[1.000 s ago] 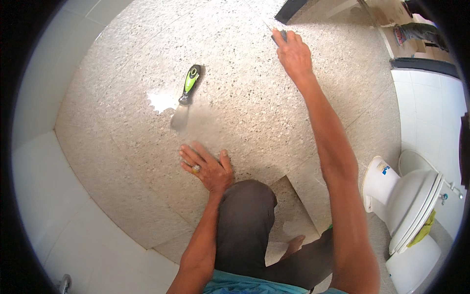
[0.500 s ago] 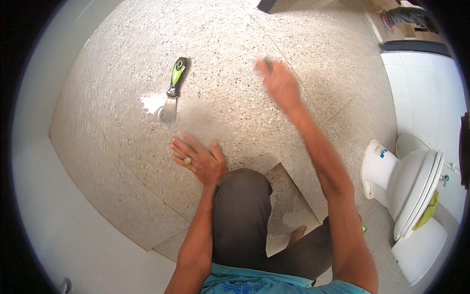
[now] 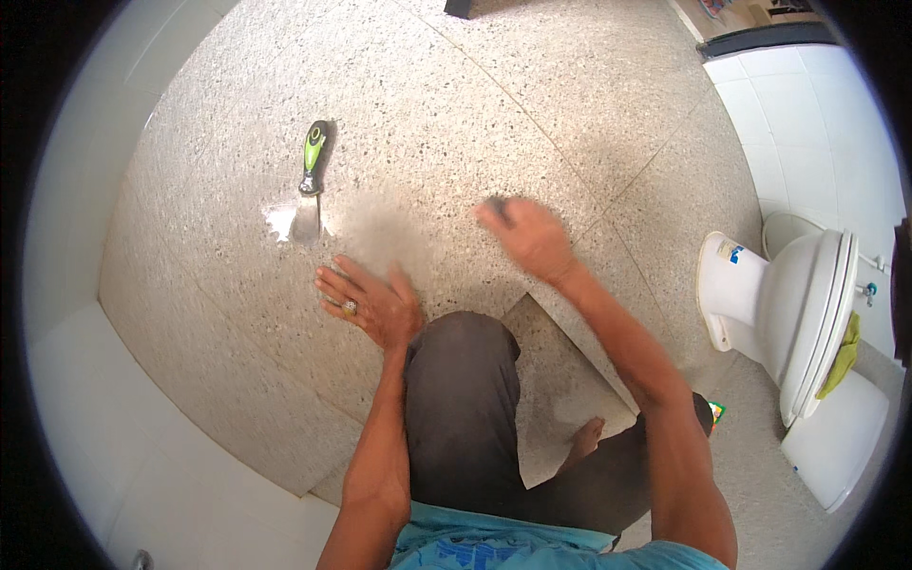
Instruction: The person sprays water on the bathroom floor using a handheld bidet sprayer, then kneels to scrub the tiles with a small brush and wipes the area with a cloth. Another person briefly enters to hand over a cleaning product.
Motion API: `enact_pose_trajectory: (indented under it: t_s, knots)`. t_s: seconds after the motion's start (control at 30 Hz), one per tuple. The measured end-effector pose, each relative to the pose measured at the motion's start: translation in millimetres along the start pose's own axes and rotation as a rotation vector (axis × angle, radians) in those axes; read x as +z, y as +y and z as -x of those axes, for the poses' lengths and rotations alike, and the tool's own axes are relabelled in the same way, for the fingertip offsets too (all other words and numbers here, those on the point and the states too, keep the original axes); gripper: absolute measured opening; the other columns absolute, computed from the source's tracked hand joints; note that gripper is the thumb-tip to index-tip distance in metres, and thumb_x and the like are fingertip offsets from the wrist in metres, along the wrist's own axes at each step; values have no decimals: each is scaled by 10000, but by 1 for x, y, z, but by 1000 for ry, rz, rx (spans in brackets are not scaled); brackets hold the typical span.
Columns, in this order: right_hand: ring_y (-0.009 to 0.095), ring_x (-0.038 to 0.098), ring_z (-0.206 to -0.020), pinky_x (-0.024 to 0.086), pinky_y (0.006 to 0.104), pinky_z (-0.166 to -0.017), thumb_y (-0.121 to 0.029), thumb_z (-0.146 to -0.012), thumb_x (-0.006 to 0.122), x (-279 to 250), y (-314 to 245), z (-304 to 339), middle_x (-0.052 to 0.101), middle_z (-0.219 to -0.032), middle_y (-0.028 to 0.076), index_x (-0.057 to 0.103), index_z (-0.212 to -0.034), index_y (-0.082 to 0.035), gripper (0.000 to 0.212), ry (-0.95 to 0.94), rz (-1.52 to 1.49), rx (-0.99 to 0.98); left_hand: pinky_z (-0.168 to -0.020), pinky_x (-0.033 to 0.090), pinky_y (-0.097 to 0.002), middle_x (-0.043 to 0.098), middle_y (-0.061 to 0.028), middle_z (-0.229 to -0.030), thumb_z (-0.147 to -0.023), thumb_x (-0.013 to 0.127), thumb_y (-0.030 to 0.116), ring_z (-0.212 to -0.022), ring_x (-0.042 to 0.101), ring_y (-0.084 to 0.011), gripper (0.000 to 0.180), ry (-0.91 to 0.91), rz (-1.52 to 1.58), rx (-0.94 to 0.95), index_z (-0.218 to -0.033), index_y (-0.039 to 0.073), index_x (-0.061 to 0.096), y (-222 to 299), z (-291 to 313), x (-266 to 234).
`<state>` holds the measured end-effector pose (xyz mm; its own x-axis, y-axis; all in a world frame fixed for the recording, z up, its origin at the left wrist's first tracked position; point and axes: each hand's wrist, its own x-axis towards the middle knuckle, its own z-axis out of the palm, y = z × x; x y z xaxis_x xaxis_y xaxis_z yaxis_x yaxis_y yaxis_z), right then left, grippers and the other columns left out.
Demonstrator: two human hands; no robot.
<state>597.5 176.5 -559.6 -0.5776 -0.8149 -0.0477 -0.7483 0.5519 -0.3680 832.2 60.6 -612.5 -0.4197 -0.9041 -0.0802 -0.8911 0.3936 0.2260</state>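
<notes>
My left hand point(image 3: 375, 306) lies open on the speckled floor, its fingers spread to the left and a ring on one of them. A scraper with a green and black handle point(image 3: 313, 157) and a flat metal blade rests just beyond those fingertips, beside a bright shiny patch. My right hand point(image 3: 532, 245), slightly blurred, is closed to the right of the left hand. A small dark end of something pokes out by its thumb; the rest is hidden in the fist. Between scraper and right hand the floor bears a hazy grey smear point(image 3: 385, 228).
On the right stands a white toilet point(image 3: 803, 304) with a green cloth point(image 3: 841, 359) hanging on it. A white wall point(image 3: 81, 399) curves along the left. Near my bent knee, a straight shadowed edge point(image 3: 581, 351) crosses the floor. Thin joint lines run across the speckled surface.
My right hand has come nearer to me and closer to the left hand, still closed. The left hand stays flat on the floor. The whole view has shifted somewhat.
</notes>
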Motion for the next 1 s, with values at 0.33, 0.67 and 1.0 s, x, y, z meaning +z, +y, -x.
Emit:
enact_pose_trajectory:
  t_s: [0.33, 0.67, 1.0]
  knots:
    - [327, 590, -809, 474, 480, -742, -572, -1030, 409, 27, 33, 33, 603, -855, 189, 632, -988, -8, 608, 64, -74, 211, -1187, -34, -619, -38, -342, -1610, -1006, 479, 398, -1504, -74, -494, 847, -22, -86, -25, -1564, -63, 38, -1, 5, 7]
    - [308, 607, -792, 503, 455, -671, -360, -1045, 493, 6, 96, 95, 582, -868, 144, 621, -1124, -57, 338, 261, 349, 285, -1189, -22, -615, 23, -358, -1604, -1033, 411, 470, -1508, -26, -493, 821, 83, -48, 56, -1560, -72, 89, -7, 9, 17]
    - [337, 636, -844, 503, 475, -711, -283, -1060, 461, -37, 152, 187, 613, -962, 170, 609, -1105, -42, 286, 304, 456, 614, -1176, -22, -634, 12, -373, -1597, -1043, 356, 525, -1500, -17, -511, 832, 90, -5, 86, -1559, -68, 84, -13, 9, 26]
